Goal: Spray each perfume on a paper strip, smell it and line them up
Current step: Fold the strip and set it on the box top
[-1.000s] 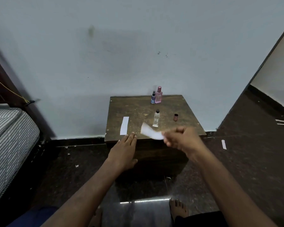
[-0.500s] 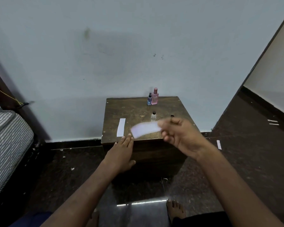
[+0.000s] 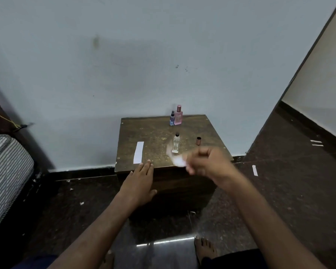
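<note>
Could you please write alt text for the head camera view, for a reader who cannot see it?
A person's right hand waves a blurred paper strip above a small wooden table while the left hand rests flat on its front edge. On the table stand a clear perfume bottle beside its loose cap, a pink bottle, a blue bottle, and another paper strip.

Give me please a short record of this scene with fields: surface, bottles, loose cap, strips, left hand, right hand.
surface: wooden table by the wall
bottles: clear bottle mid-table; blue bottle and pink bottle side by side at the back edge
loose cap: copper cap, right of the clear bottle
strips: flat strip on the table; blurred strip in the right hand
left hand: straight fingers on the table's front edge
right hand: pinches the blurred strip
</note>
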### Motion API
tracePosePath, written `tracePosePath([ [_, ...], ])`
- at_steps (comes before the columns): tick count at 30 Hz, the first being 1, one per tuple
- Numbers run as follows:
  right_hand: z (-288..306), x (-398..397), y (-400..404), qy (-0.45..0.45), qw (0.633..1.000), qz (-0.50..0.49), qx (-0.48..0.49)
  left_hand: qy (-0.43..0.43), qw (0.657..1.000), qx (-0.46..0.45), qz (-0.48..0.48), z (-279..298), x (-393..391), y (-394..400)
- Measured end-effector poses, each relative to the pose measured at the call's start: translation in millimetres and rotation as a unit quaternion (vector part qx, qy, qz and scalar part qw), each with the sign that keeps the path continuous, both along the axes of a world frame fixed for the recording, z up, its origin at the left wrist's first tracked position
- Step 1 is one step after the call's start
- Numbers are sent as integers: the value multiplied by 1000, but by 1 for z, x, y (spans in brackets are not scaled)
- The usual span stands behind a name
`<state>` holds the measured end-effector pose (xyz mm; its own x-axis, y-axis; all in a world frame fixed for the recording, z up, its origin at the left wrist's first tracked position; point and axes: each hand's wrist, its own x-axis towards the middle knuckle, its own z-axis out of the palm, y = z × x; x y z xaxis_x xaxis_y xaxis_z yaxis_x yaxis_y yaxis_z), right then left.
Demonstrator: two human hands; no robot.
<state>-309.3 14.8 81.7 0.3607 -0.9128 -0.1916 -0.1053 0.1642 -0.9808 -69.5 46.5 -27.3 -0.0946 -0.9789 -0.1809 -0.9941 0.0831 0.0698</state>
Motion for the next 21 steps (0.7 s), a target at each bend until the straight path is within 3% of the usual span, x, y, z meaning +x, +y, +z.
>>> tracePosePath([
  [1, -9, -1, 2, 128, 992, -1, -11, 1, 1000, -1, 1, -1, 0, 0],
  [2, -12, -2, 3, 161, 987, 9, 8, 2, 1000, -1, 1, 0, 0, 0],
  [3, -7, -1, 3, 98, 995, 11, 29, 1, 1000, 0, -2, 0, 1, 0],
  [4, 2, -2, 0, -34, 998, 16, 46, -1, 1000, 1, -5, 1, 2, -1],
  [6, 25, -3, -3, -305, 949, 56, 64, -2, 1000, 6, -8, 2, 2, 0],
  [7, 29, -3, -2, -348, 932, 74, 61, 0, 1000, 10, -6, 3, 1, 0],
  [8, 25, -2, -3, -308, 947, 70, 52, 1, 1000, 14, -6, 3, 0, 1],
  [9, 15, -2, -2, -186, 981, 43, 37, 1, 1000, 16, -6, 2, -1, 1],
  [10, 4, -2, 0, -7, 1000, 15, 14, 1, 1000, 17, -6, 1, -1, 2],
  [11, -6, -3, 2, 131, 991, 4, -5, 2, 1000, 17, -4, 1, -1, 2],
  [12, -11, -3, 2, 185, 983, 3, -4, 4, 1000, 18, -3, 1, 0, 2],
  [13, -9, -3, 2, 147, 989, -3, 7, 3, 1000, 17, -4, 2, 1, 1],
  [15, 13, -2, 1, -120, 992, 25, 39, -6, 1000, 12, -9, 3, 2, 0],
  [16, 24, -2, 1, -267, 960, 62, 51, -7, 1000, 13, -7, 4, 1, 1],
  [17, 31, -1, 3, -359, 926, 104, 59, -5, 1000, 17, -5, 4, 1, 2],
  [18, 30, 0, 4, -367, 919, 133, 62, -3, 1000, 19, -3, 4, -1, 2],
  [19, 20, -1, 3, -262, 957, 118, 45, -4, 1000, 18, -1, 3, -2, 2],
  [20, 5, -3, 1, -42, 996, 76, -8, -5, 1000, 15, -1, 2, -2, 3],
  [21, -8, -6, 0, 191, 978, 40, -70, -5, 1000, 14, -1, 3, -2, 3],
])
